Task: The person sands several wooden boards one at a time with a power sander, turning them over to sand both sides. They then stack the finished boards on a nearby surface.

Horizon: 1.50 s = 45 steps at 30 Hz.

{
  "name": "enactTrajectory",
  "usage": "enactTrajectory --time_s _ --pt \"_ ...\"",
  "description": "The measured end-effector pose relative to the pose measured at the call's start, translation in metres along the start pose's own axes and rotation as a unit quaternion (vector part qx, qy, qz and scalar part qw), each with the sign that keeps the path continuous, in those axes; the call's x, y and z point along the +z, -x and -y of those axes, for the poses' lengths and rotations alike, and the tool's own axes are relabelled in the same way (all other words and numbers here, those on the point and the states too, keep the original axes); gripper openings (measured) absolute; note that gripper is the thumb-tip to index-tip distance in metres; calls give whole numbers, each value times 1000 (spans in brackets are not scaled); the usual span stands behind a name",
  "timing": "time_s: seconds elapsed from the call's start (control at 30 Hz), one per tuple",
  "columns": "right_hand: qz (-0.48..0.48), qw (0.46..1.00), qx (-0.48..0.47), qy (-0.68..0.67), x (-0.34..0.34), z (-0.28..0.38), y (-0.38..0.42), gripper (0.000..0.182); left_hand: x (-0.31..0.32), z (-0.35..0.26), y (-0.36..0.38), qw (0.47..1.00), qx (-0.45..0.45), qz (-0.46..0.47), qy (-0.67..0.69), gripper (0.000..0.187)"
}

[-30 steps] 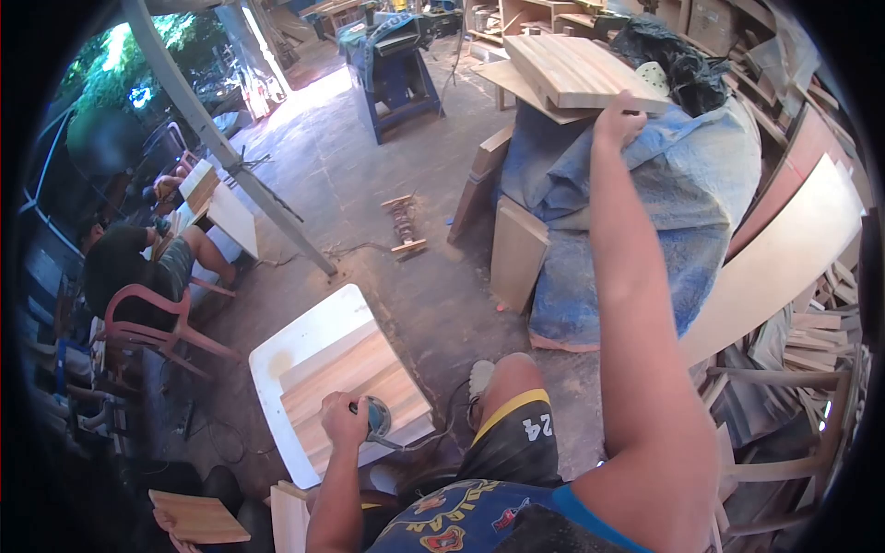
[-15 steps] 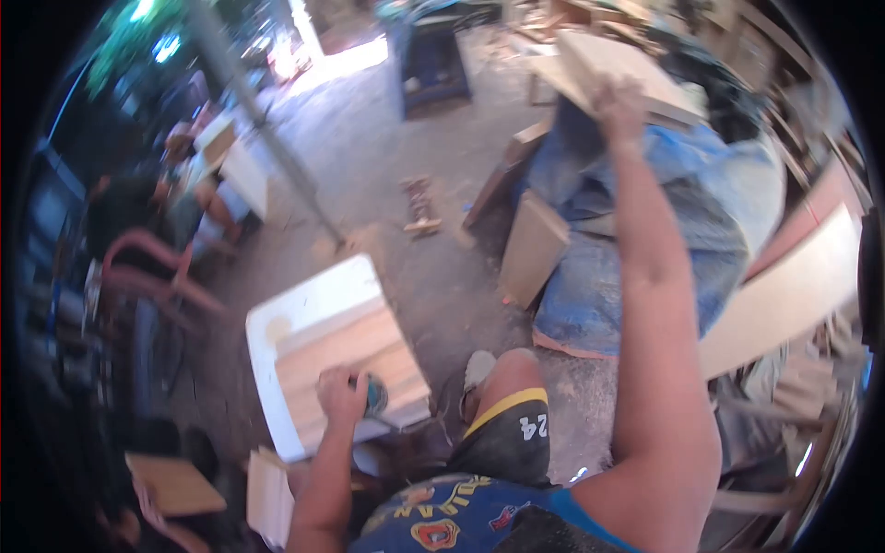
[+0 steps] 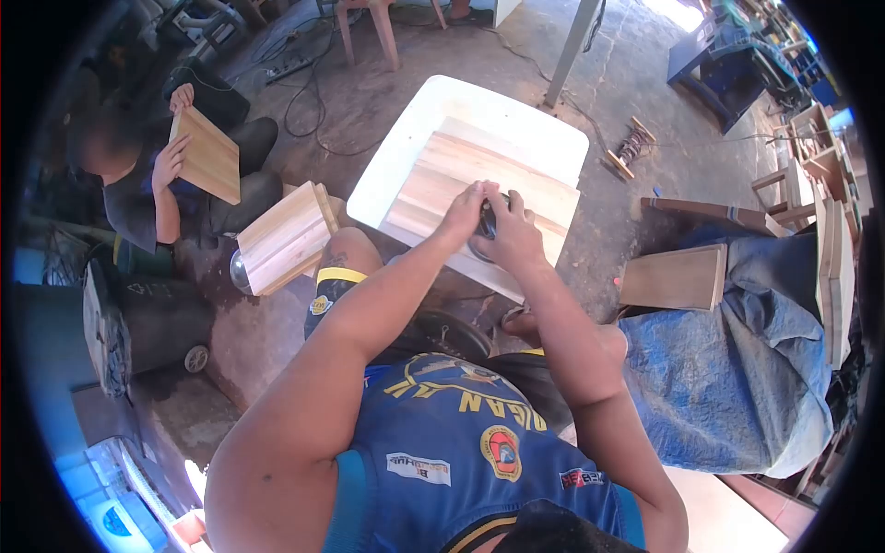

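A light wooden panel (image 3: 442,175) lies on a white table (image 3: 378,175) in front of me. On the panel sits a small dark hand tool (image 3: 487,217), mostly covered by my fingers. My left hand (image 3: 464,216) is closed against its left side. From the right, my right hand (image 3: 513,232) wraps round the same tool, fingers curved over its top. The tool's exact shape is hidden.
To the left, a seated person (image 3: 138,184) holds a wooden board (image 3: 210,157) in both hands. Stacked boards (image 3: 290,238) lie beside my knee. A metal post (image 3: 573,51) stands beyond the table. Boards (image 3: 675,276) lean by a blue tarp (image 3: 719,378) at right.
My right hand has come away from the board on the tarp and now grips the tool with my left hand. The view has turned left, bringing the seated person's board into fuller view.
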State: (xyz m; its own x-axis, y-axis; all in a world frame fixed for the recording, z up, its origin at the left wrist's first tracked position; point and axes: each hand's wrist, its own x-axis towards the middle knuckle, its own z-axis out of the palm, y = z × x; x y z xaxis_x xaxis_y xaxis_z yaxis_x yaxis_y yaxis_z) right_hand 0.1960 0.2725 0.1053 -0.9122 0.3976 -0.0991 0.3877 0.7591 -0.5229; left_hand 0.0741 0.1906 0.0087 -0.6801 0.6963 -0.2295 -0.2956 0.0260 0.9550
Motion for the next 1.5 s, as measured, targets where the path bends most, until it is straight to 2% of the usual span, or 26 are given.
enactTrajectory --time_s 0.03,0.07,0.1,0.13,0.17,0.2,0.33,0.4,0.5,0.6,0.83,1.1,1.23,1.4,1.5 --pt "10 999 29 20 8 -2 -15 85 -22 6 -4 1000 1 4 3 37" --pt "18 997 63 40 11 -3 -23 80 -45 9 -4 984 30 26 -174 42" --pt "15 996 70 45 3 -1 -28 80 -62 12 -7 935 63 46 -345 48" --pt "35 995 70 56 -11 1 -31 75 -76 20 -9 936 65 54 -340 48" --pt "55 994 69 68 -24 1 -35 71 -87 29 -10 857 71 -25 -509 55" --pt "50 992 75 86 -33 -1 -42 70 -93 34 -13 743 75 -105 -656 62" --pt "31 987 95 127 -59 -27 -84 67 -100 18 -34 744 29 -115 -658 74" --pt "38 988 77 125 -66 -43 -107 66 -100 18 -38 781 30 -125 -612 78" --pt "62 986 71 140 -52 -54 -121 61 -102 17 -37 802 32 -123 -583 76" --pt "-45 987 20 152 -41 -60 -113 51 -103 19 -40 795 31 -122 -593 73" --pt "-53 988 55 137 -37 -59 -127 47 -103 23 -38 796 52 -131 -589 70" --pt "-33 985 -6 167 -2 4 -186 54 -106 13 -37 812 26 -117 -571 74" --pt "-30 984 0 174 12 39 -215 56 -106 19 -41 803 45 -123 -582 76" --pt "-8 988 -2 155 22 69 -238 55 -108 22 -40 827 59 -144 -541 84" --pt "-4 988 -16 152 26 79 -249 56 -107 33 -43 809 67 -157 -563 87"
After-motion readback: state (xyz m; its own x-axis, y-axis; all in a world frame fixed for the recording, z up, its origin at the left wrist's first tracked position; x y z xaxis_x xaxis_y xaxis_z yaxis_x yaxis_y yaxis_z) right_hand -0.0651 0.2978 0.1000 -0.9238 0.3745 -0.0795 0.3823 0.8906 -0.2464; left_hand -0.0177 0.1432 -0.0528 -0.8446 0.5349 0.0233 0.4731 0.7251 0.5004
